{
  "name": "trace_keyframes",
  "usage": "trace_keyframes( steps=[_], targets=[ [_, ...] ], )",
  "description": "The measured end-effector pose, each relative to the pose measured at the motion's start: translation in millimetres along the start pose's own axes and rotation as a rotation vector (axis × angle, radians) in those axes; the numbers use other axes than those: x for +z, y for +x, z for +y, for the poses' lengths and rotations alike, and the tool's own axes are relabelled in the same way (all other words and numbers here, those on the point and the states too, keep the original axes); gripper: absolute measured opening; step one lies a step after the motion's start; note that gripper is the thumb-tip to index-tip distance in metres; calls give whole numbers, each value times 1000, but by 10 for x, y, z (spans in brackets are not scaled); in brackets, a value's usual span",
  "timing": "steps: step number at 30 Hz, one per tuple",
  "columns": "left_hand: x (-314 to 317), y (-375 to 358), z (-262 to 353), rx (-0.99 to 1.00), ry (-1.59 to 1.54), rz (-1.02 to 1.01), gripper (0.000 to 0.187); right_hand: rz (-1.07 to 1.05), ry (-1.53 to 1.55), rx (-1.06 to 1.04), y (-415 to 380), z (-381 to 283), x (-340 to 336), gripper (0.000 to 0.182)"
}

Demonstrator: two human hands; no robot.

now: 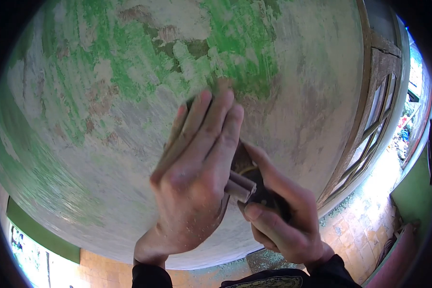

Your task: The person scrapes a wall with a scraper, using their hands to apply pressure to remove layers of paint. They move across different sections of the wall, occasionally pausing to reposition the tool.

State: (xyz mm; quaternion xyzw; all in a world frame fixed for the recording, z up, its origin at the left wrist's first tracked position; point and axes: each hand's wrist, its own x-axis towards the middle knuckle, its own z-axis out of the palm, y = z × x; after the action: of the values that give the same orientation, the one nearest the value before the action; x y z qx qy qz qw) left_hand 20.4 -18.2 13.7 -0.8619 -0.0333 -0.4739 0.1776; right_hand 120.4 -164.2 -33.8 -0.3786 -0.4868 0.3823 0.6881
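Observation:
A wall (105,168) with patchy, partly stripped green paint (245,43) fills most of the view. My left hand (197,177) lies over a mostly hidden dark tool at the wall, its fingers stretched out and close together. Dust speckles the back of that hand. Below and to its right, my right hand (290,223) is closed around the dark handle (269,194) of the tool, thumb along the near side. A short grey-brown, doubled roll-like piece (240,186) sticks out between the hands. The tool's working end is hidden under my left hand.
On the right stands a wooden window frame (372,101) with glass panes. Tiled floor (353,240) below has green paint flakes (338,206) near the wall's foot. A green band (41,233) runs at lower left, beside a bright opening (29,254).

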Motion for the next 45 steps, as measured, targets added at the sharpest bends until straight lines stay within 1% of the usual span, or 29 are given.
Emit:
trace_keyframes(
  steps=[4, 6, 7, 9, 10, 12, 16, 18, 21, 23, 25, 28, 30, 31, 33, 36, 39, 41, 43, 44, 45],
  targets=[
    [-42, 32, 21, -7, -25, -3, 55, -14, -34, 10, -14, 11, -3, 68],
    [-29, -45, 58, -36, -23, -70, 55, 11, 38, -10, -48, 119, 27, 69],
    [-24, -12, 33, -35, -23, -70, 55, 12, 38, -10, -13, 97, 44, 69],
    [-17, 78, -17, 17, 29, 13, 55, 98, 40, -39, 52, 22, 85, 74],
    [-3, 56, -19, 17, 30, 12, 55, 98, 42, -39, 31, 19, 65, 74],
    [43, -8, -28, 22, 28, -7, 54, 8, -4, 9, -16, 17, -1, 69],
    [10, -17, 50, -23, -14, -49, 55, 38, 48, 21, -25, 64, 8, 69],
    [-46, 117, 4, 4, -17, -15, 56, 86, 5, -40, 55, -32, 30, 68],
    [12, -45, 65, -15, -12, -71, 56, 44, 1, 7, -66, 55, -26, 68],
    [19, -1, 51, -4, 0, -40, 55, 47, 18, 35, -51, 55, 0, 68],
    [19, 53, 32, 1, 3, -14, 55, 109, -11, -35, 28, -25, 51, 75],
    [13, 95, 12, 29, 35, 27, 54, 103, -26, 0, -9, 15, 30, 76],
    [17, -26, 68, -13, 0, -60, 53, 90, -4, 0, -29, 51, 5, 75],
    [-5, 1, 74, -13, -3, -67, 53, 94, 3, -3, -40, -6, 22, 75],
    [-79, 100, 90, -26, -37, -43, 53, 95, 12, 2, -41, -25, 24, 76],
    [36, -5, 62, -8, -2, -13, 54, 100, -34, -26, -22, 37, -1, 75],
    [74, 40, 38, 5, 35, 46, 54, 98, 36, -14, 25, 30, 23, 75],
    [4, 119, 23, 8, 42, 34, 54, 104, -15, -93, 109, -43, 24, 75],
    [-18, 140, 26, 26, 59, 51, 54, 113, 5, -62, 20, 11, 33, 75],
    [-9, 51, 71, 6, 60, -3, 54, 127, 30, -16, -16, 35, 45, 75],
    [5, 12, 89, -9, 62, -50, 53, 123, 26, -23, 0, 28, 25, 75]
  ],
)
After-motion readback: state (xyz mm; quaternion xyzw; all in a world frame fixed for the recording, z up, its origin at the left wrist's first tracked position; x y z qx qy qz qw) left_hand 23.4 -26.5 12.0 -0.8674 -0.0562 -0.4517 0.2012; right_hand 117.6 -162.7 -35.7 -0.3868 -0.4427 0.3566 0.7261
